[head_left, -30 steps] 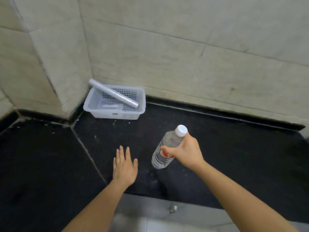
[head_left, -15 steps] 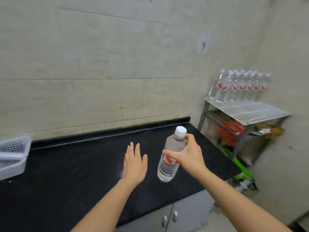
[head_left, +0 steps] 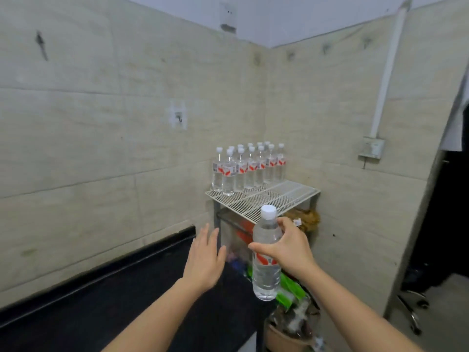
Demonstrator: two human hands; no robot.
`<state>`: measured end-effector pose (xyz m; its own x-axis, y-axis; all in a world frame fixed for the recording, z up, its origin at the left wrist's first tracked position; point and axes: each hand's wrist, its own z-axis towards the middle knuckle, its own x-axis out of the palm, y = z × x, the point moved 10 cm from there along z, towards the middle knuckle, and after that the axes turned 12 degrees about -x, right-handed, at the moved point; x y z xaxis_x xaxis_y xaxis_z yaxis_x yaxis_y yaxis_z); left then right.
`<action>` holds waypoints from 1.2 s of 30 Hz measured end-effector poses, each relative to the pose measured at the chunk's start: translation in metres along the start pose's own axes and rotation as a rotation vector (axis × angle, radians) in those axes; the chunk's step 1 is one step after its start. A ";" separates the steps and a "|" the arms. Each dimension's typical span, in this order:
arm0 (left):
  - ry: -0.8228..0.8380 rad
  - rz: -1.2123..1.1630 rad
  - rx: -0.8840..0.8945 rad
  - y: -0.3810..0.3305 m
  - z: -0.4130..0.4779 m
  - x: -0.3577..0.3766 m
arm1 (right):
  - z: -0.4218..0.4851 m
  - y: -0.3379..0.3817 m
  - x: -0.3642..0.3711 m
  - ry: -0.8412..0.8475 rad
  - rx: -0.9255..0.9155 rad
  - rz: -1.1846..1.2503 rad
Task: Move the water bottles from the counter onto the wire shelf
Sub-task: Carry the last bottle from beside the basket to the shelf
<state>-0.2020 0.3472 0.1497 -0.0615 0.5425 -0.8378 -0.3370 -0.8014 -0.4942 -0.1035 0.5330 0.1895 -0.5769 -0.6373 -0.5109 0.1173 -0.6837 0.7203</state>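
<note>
Tiled walls (head_left: 101,148): beige, stained in spots, meeting in a corner behind the shelf.
Counter (head_left: 88,313): black, running along the left wall and ending near the shelf frame; blurred.
Doorway (head_left: 446,212): dark opening at far right.
Wire shelf (head_left: 279,196): white grid top on a dark metal frame, set into the corner; front and right part of the top bare.
Conduit (head_left: 385,72): white pipe down the right wall, ending at the switch box.
Shelved water bottles (head_left: 248,168): upright, white-capped, red-and-white labels, packed in rows at the back left of the shelf top; exact count unclear.
Right hand (head_left: 289,247): wrapped round the upper body of the held bottle, thumb across the front, fingers curled behind near the neck.
Left hand (head_left: 204,260): flat, fingers straight and close together, back toward the camera, holding nothing; in the air over the counter's end, just left of the held bottle.
Held water bottle (head_left: 265,275): clear, upright, white cap on, red label partly under the thumb; in the air, off the counter, nearer the camera than the shelf and not on it.
Chair base (head_left: 413,308): metal legs with castors on the floor at right.
Green packets (head_left: 289,288): under the shelf, behind the held bottle.
Switch box (head_left: 371,148): grey, on the right wall.
Wall hook (head_left: 178,118): small, on the left wall.
</note>
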 end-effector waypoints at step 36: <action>0.298 0.220 -0.272 -0.226 0.375 0.318 | 0.535 -0.326 -0.097 0.092 -0.124 0.016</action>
<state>-0.4977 0.7960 0.0819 0.1822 0.2881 -0.9401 -0.0850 -0.9479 -0.3070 -0.5179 1.0082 0.2555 -0.4980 -0.6746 -0.5449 0.2280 -0.7081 0.6683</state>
